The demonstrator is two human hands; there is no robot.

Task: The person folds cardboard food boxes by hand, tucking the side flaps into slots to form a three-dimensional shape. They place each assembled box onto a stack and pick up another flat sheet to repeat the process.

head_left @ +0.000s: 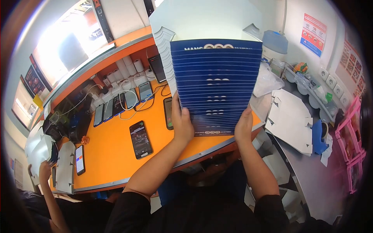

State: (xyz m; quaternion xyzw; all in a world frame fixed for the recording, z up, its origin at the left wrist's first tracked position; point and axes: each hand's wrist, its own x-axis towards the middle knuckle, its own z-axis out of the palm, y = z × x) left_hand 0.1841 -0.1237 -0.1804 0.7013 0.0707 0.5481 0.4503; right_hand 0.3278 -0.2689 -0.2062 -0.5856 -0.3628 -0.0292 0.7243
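Observation:
A tall stack of nested blue cardboard boxes (215, 87), printed with white lettering, stands tilted in front of me. Its pale open lids (210, 21) rise at the top. My left hand (182, 124) grips the stack's lower left side, thumb on the front. On the lower right side, my right hand (243, 124) presses in the same way. The fingers behind the boxes are partly hidden. Close to my left hand, a dark phone (168, 112) lies on the orange table (112, 151). Another black phone (141, 139) rests nearer the table's front edge.
Several phones (118, 104) with cables line the back near white paper rolls (128, 66). At left, another person's hand (44, 171) holds a pale cardboard box (39, 149). A folded white box (289, 120), a blue tape dispenser (319, 136) and a pink rack (351, 143) are at right.

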